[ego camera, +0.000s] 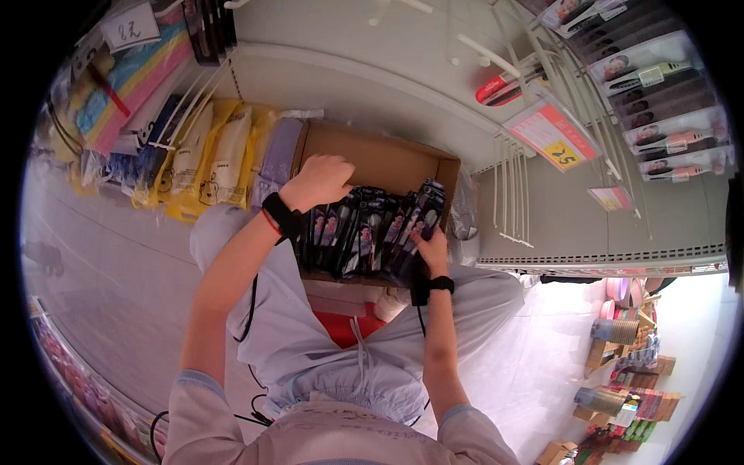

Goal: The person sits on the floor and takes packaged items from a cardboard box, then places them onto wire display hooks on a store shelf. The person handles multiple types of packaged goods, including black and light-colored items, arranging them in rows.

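Observation:
An open cardboard box (372,154) sits in front of my knees, its near half filled with several dark packages (365,238) that show a hairbrush and a small portrait. My left hand (322,181) is over the box's left part, fingers curled in; whether it holds anything is hidden. At the box's right side, my right hand (433,250) has its thumb and fingers on a packaged hairbrush (427,218), which leans among the others. Both wrists wear black bands.
Yellow packages (229,157) and a purple package (280,151) lie left of the box. White display hooks (511,186) and a price sign (552,132) jut out at the upper right, near hanging packaged hairbrushes (657,75). Stacked goods (622,372) stand farther right.

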`<state>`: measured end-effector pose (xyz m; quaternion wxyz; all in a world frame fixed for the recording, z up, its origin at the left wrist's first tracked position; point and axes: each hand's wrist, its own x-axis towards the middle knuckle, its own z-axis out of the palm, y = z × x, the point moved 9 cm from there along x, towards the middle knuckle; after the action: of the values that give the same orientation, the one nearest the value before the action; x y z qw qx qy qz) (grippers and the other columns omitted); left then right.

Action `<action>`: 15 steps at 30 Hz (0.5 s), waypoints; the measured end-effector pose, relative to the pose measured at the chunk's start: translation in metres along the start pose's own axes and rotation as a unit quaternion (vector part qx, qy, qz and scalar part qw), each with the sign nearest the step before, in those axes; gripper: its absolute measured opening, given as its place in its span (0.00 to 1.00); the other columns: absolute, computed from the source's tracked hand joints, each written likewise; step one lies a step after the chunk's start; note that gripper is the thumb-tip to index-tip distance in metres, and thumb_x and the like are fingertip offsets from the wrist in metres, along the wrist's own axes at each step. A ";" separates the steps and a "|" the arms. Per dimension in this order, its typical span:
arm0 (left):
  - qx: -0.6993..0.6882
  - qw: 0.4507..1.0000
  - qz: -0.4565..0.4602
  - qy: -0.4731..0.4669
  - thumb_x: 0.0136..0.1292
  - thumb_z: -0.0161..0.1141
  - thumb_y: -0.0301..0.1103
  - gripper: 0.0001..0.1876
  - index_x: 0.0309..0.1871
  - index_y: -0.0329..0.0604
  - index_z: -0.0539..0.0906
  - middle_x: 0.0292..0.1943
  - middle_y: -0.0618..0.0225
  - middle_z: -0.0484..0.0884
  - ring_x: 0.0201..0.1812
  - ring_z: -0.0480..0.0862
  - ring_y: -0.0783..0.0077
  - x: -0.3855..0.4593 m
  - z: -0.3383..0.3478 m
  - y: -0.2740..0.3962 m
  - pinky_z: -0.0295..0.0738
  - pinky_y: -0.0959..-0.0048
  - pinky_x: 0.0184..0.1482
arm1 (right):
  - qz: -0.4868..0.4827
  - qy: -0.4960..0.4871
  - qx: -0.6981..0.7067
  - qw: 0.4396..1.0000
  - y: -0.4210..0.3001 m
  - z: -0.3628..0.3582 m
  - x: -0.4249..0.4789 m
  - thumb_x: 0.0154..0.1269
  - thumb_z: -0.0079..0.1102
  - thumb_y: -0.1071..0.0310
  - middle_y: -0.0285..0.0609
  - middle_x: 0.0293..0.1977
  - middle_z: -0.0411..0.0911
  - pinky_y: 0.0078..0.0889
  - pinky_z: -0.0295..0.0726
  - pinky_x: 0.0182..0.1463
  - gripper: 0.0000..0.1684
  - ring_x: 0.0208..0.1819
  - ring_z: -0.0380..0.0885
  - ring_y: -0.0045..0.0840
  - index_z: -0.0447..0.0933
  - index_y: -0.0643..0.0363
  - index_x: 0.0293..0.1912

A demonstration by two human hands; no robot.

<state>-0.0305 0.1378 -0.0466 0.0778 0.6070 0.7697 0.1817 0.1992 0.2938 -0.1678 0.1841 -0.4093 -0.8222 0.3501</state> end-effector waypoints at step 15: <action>0.012 1.000 0.005 0.007 0.48 0.59 0.35 0.10 0.28 0.37 0.77 0.28 0.56 0.77 0.35 0.79 0.53 -0.001 0.007 -0.005 0.73 0.59 0.37 | 0.127 0.021 -0.192 0.973 0.052 -0.022 0.003 0.47 0.66 0.56 0.51 0.32 0.78 0.44 0.74 0.41 0.22 0.39 0.76 0.46 0.75 0.63 0.37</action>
<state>-0.0321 0.1369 -0.0545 0.0646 0.6105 0.7693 0.1770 0.2390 0.3270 -0.1910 0.0732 -0.5458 -0.8110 0.1973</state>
